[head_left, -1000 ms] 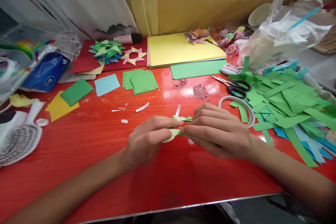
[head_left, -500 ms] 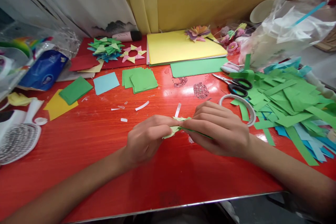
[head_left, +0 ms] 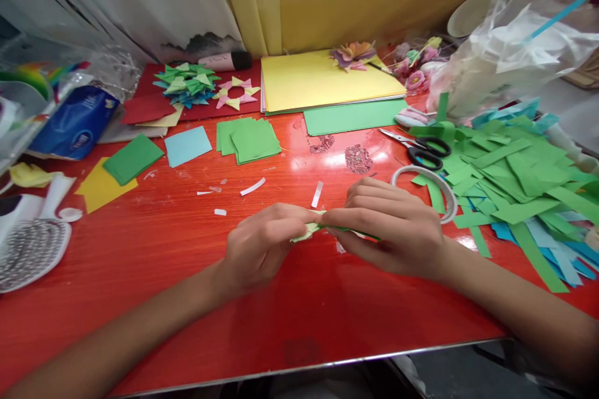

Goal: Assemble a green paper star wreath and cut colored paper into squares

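Observation:
Pinched between my two hands is a folded paper piece [head_left: 306, 235], pale green on the left and darker green to the right. My left hand [head_left: 262, 246] grips its pale end between thumb and forefinger. On the darker part, my right hand [head_left: 390, 227] presses with thumb and fingers, covering most of it. The piece is held just above the red table [head_left: 210, 330]. A small white strip [head_left: 317, 194] lies right behind the fingertips. Close to my right hand rests a roll of tape [head_left: 448, 190], with black-handled scissors [head_left: 428, 153] behind it.
Green and blue paper strips [head_left: 519, 168] are heaped at the right. Green squares [head_left: 255, 140], a light blue square [head_left: 188, 146] and folded paper stars [head_left: 187, 82] lie farther back. A hairbrush [head_left: 35, 249] sits at the left, a plastic bag with a cup [head_left: 500, 68] at the back right.
Both hands keep their grip on the folded paper and stay nearly in place. The paper has tilted slightly, showing less of its pale top. The view has shifted a little.

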`<action>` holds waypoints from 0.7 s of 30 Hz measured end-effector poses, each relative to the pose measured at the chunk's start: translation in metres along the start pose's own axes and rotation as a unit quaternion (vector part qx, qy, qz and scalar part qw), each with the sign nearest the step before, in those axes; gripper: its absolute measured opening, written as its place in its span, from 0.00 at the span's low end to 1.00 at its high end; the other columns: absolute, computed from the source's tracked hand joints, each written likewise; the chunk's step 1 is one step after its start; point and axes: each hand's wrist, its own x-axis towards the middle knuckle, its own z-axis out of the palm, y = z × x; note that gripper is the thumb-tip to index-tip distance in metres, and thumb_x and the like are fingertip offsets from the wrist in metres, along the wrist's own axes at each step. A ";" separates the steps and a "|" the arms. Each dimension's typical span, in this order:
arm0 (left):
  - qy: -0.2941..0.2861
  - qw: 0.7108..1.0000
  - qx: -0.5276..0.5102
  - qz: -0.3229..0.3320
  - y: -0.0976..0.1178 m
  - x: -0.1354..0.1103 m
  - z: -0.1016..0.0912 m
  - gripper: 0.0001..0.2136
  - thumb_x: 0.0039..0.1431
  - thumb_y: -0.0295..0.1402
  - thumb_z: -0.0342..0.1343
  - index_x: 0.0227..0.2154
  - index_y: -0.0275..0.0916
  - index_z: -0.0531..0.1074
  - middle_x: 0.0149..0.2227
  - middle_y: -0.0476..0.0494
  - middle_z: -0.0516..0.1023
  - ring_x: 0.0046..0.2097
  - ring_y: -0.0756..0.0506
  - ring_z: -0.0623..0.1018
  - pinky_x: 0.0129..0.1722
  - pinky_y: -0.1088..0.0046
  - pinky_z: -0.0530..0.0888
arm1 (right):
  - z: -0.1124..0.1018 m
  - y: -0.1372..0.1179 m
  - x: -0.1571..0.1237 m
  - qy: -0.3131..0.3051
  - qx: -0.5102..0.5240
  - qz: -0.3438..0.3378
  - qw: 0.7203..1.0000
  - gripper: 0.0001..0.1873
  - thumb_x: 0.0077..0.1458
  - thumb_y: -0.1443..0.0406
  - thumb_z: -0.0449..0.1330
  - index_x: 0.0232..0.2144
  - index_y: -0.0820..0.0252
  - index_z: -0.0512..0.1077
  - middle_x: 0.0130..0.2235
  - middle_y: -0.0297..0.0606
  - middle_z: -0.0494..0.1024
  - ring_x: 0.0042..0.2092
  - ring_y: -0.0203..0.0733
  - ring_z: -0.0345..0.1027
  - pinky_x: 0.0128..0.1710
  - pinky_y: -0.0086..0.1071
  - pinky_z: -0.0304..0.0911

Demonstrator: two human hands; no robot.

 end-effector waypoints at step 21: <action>0.009 1.000 -0.011 -0.024 -0.001 0.000 0.002 0.11 0.55 0.17 0.48 0.40 0.34 0.65 0.38 0.38 0.76 0.40 0.46 0.76 0.36 0.69 0.76 | -0.003 0.001 0.003 -0.018 -0.011 0.003 1.000 0.04 0.55 0.69 0.56 0.34 0.62 0.69 0.24 0.34 0.70 0.26 0.32 0.60 0.28 0.29 0.58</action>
